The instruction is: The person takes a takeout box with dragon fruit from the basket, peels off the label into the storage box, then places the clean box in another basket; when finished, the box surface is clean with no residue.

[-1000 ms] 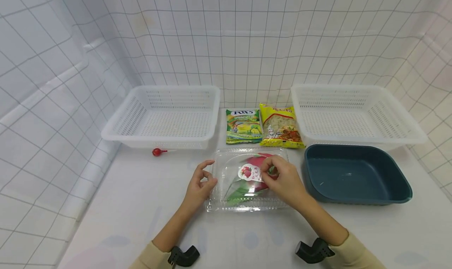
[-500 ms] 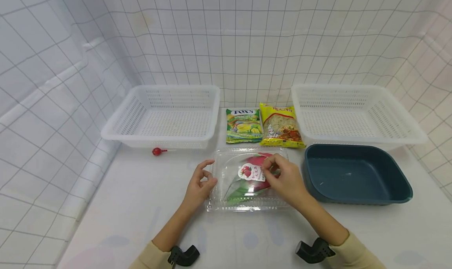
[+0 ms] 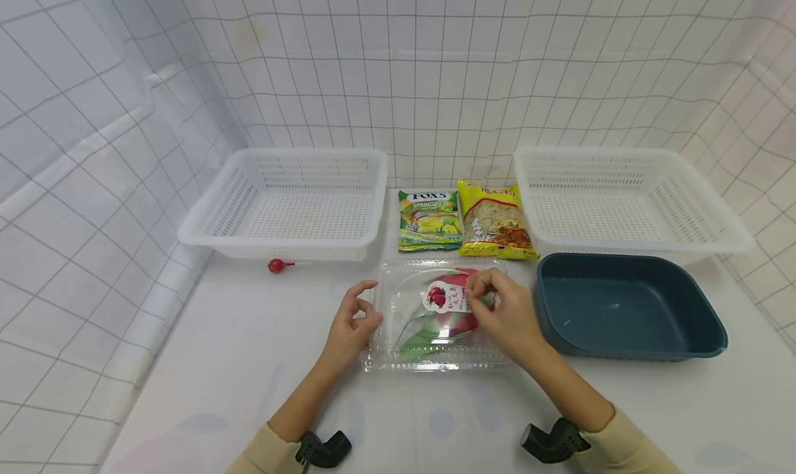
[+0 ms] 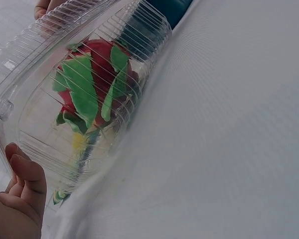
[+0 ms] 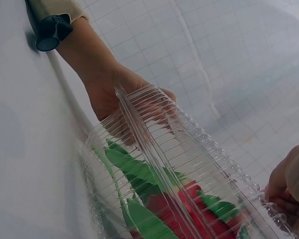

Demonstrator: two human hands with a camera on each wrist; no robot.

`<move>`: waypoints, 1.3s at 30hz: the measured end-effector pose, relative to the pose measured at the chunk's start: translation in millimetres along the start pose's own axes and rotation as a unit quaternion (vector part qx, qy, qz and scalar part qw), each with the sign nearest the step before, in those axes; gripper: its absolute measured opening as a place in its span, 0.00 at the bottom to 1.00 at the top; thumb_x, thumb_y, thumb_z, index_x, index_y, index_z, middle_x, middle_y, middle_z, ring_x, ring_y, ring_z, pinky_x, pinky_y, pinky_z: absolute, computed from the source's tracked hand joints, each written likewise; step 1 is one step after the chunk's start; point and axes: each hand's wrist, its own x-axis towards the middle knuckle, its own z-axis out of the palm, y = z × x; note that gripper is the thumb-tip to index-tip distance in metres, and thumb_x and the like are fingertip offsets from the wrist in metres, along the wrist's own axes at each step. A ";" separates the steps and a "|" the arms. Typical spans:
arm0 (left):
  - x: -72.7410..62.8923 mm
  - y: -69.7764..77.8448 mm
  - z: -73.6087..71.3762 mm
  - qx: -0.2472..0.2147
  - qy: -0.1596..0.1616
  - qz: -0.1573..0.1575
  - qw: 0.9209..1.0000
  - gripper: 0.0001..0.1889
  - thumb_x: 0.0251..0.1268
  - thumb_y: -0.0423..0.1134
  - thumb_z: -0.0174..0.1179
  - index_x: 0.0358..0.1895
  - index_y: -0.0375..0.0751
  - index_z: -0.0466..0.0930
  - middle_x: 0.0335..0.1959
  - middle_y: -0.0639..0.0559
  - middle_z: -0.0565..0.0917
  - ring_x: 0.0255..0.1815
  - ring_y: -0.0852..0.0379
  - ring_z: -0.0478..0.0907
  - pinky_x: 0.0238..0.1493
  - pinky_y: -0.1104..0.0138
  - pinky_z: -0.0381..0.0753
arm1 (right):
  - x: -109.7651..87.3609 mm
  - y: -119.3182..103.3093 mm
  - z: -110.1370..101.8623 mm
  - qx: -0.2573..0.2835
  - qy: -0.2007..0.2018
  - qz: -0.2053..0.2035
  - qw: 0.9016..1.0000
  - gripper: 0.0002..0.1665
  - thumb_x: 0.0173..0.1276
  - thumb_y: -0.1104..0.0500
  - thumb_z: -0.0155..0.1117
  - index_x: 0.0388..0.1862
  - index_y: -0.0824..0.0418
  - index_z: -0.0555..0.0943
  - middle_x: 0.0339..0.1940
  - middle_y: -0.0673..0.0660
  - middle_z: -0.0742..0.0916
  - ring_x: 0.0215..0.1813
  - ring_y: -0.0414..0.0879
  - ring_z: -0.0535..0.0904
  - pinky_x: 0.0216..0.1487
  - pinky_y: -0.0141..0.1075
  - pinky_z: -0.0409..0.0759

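A clear plastic clamshell box (image 3: pixel 388 339) lies mid-table, with a red dragon fruit (image 4: pixel 98 82) with green scales inside it. On its lid is a white sticker (image 3: pixel 443 297) printed with red fruit. Thumb and forefinger of my right hand (image 3: pixel 506 315) pinch the sticker's right end above the lid. My left hand (image 3: pixel 349 329) holds the box's left edge, fingers curved and thumb at the rim. From the right wrist view, that left hand (image 5: pixel 112 94) shows behind the ribbed box wall.
Two white plastic baskets (image 3: pixel 282 242) (image 3: pixel 634 244) stand at the back left and right. Between them lie a green candy bag (image 3: pixel 429 222) and a yellow snack bag (image 3: pixel 497 222). A dark blue basin (image 3: pixel 628 308) sits right of the box, a red lollipop (image 3: pixel 277 265) at left.
My right hand has shifted slightly right, and the sticker has moved right and a little away with it. The left hand and the box have stayed in place.
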 end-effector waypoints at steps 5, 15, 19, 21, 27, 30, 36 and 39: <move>-0.2 0.0 -0.4 0.001 0.001 -0.002 1.000 0.27 0.66 0.26 0.54 0.67 0.36 0.60 0.32 0.49 0.67 0.14 0.68 0.61 0.16 0.75 0.63 | 1.0 -0.9 -2.5 0.001 -0.006 0.025 1.000 0.16 0.54 0.78 0.68 0.30 0.63 0.74 0.33 0.56 0.85 0.33 0.43 0.78 0.33 0.30 0.77; 1.1 0.4 -0.4 0.000 0.003 -0.008 1.000 0.27 0.66 0.26 0.54 0.67 0.37 0.60 0.32 0.49 0.66 0.14 0.68 0.61 0.17 0.75 0.63 | 7.8 4.7 -16.2 0.023 -0.002 0.086 0.996 0.11 0.57 0.77 0.67 0.34 0.66 0.77 0.34 0.56 0.85 0.34 0.40 0.78 0.39 0.27 0.78; 1.1 -0.4 -0.8 0.001 0.006 -0.008 1.000 0.27 0.66 0.26 0.54 0.67 0.37 0.60 0.32 0.49 0.67 0.15 0.68 0.62 0.17 0.75 0.63 | 11.0 5.9 -24.0 0.050 0.006 0.124 0.991 0.09 0.59 0.76 0.66 0.35 0.68 0.77 0.34 0.58 0.84 0.35 0.38 0.79 0.40 0.25 0.77; 1.0 -1.0 -1.0 0.001 0.006 -0.008 1.000 0.27 0.66 0.26 0.54 0.67 0.37 0.60 0.32 0.49 0.67 0.15 0.68 0.62 0.18 0.75 0.64 | 12.9 6.8 -27.9 0.060 0.010 0.136 0.989 0.08 0.59 0.75 0.66 0.36 0.69 0.77 0.35 0.60 0.84 0.35 0.38 0.79 0.40 0.25 0.77; 1.6 -1.3 -0.3 -0.002 0.005 -0.008 1.000 0.27 0.66 0.26 0.54 0.67 0.37 0.60 0.32 0.49 0.67 0.15 0.68 0.62 0.17 0.75 0.64 | 16.6 10.4 -37.1 0.084 0.027 0.152 0.984 0.07 0.60 0.75 0.66 0.36 0.72 0.76 0.33 0.57 0.83 0.34 0.37 0.79 0.40 0.25 0.78; 2.1 -2.0 -0.1 -0.004 0.004 -0.011 1.000 0.27 0.66 0.26 0.54 0.67 0.37 0.60 0.33 0.49 0.67 0.15 0.68 0.63 0.18 0.75 0.64 | 16.8 12.6 -40.9 0.084 0.031 0.150 0.985 0.06 0.60 0.76 0.64 0.35 0.73 0.76 0.32 0.53 0.83 0.34 0.37 0.79 0.39 0.25 0.77; 1.5 -3.0 -0.7 -0.007 0.006 -0.013 1.000 0.27 0.66 0.26 0.54 0.67 0.37 0.60 0.33 0.48 0.67 0.16 0.67 0.65 0.18 0.75 0.66 | 14.1 15.4 -52.7 0.078 0.039 0.154 0.984 0.06 0.60 0.76 0.62 0.36 0.74 0.76 0.33 0.46 0.82 0.36 0.36 0.79 0.39 0.24 0.77; 1.3 -3.4 -1.0 -0.010 0.005 -0.014 1.000 0.27 0.66 0.26 0.54 0.67 0.37 0.60 0.33 0.48 0.67 0.16 0.66 0.66 0.18 0.74 0.67 | 11.2 17.9 -60.4 0.079 0.052 0.162 0.982 0.06 0.60 0.77 0.62 0.37 0.75 0.76 0.32 0.44 0.82 0.37 0.36 0.80 0.40 0.24 0.77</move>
